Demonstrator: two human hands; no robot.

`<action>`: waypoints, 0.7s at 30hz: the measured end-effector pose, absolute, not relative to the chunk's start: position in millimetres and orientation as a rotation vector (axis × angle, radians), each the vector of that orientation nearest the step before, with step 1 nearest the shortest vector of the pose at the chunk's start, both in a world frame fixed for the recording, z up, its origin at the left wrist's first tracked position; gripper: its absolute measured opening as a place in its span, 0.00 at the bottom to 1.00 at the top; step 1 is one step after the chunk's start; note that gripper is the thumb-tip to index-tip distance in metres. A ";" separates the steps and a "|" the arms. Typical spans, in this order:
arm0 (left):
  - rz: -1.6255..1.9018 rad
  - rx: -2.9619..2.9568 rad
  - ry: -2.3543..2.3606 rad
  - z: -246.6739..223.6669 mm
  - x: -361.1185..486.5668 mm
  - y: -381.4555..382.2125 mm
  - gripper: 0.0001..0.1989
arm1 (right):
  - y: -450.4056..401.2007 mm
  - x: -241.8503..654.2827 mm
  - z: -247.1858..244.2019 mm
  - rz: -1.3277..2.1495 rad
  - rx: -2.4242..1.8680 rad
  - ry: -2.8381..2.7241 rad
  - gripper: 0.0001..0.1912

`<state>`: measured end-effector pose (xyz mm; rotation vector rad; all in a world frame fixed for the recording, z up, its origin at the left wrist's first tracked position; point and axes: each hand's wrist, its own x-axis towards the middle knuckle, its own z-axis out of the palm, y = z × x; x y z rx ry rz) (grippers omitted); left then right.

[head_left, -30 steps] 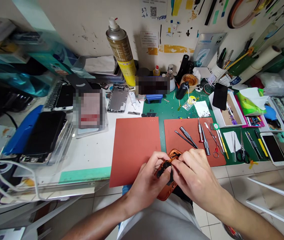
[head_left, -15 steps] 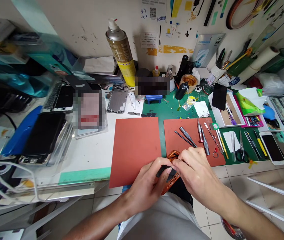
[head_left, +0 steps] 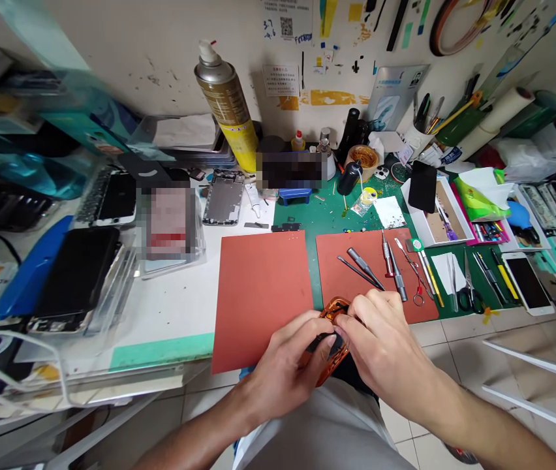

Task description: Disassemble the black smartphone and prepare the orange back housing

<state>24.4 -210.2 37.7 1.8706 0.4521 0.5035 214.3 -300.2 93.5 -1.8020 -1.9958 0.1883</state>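
Just past the bench's front edge, above my lap, I hold an orange phone frame (head_left: 327,375) with a dark inside. My left hand (head_left: 285,362) is closed around its left side, the thumb lying over the dark interior. From the right, my right hand (head_left: 380,336) has its fingers pinched together at the upper part of the frame. The fingers hide much of the frame, and whether a small part sits between the right fingertips cannot be seen. Nearest to the hands is a reddish-brown mat (head_left: 263,294).
A second mat (head_left: 327,261) carries screwdrivers (head_left: 398,277) and thin tools. Scissors (head_left: 468,290), tweezers (head_left: 452,281) and a white phone (head_left: 530,284) lie farther right. A tall spray can (head_left: 229,108) stands at the back. Dismantled phones (head_left: 77,271) are stacked at left.
The view has turned slightly, so the bench items sit a little farther left. Both hands keep nearly the same hold on the frame, with only slight finger movement.
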 end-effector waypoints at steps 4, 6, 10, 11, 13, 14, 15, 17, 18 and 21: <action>0.515 1.886 0.458 39.0 25.7 -210.1 0.09 | -299.5 212.0 92.8 0.164 -1.831 -1.993 0.12; 0.512 1.885 0.456 39.7 26.1 -209.7 0.08 | -298.9 210.9 92.7 0.151 -1.830 -1.981 0.12; 0.507 1.870 0.459 41.7 26.2 -209.3 0.10 | -298.8 210.1 92.9 0.149 -1.819 -1.966 0.11; 0.512 1.866 0.460 42.1 26.3 -209.2 0.12 | -299.1 210.2 92.9 0.148 -1.818 -1.963 0.11; 0.523 1.862 0.464 42.4 26.5 -209.3 0.14 | -299.6 210.6 92.8 0.142 -1.813 -1.959 0.12; 0.527 1.862 0.473 42.3 26.7 -209.4 0.14 | -299.8 210.9 92.6 0.137 -1.809 -1.956 0.12; 0.533 1.863 0.482 42.2 26.9 -209.6 0.14 | -299.9 211.1 92.5 0.135 -1.805 -1.954 0.12; 0.541 1.866 0.497 41.7 27.2 -209.8 0.13 | -299.9 211.3 92.3 0.140 -1.800 -1.954 0.12; 0.549 1.871 0.497 41.5 27.3 -209.8 0.13 | -299.7 211.4 92.3 0.144 -1.800 -1.953 0.12; 0.564 1.887 0.479 41.0 26.9 -209.4 0.13 | -299.0 211.5 92.3 0.162 -1.810 -1.944 0.13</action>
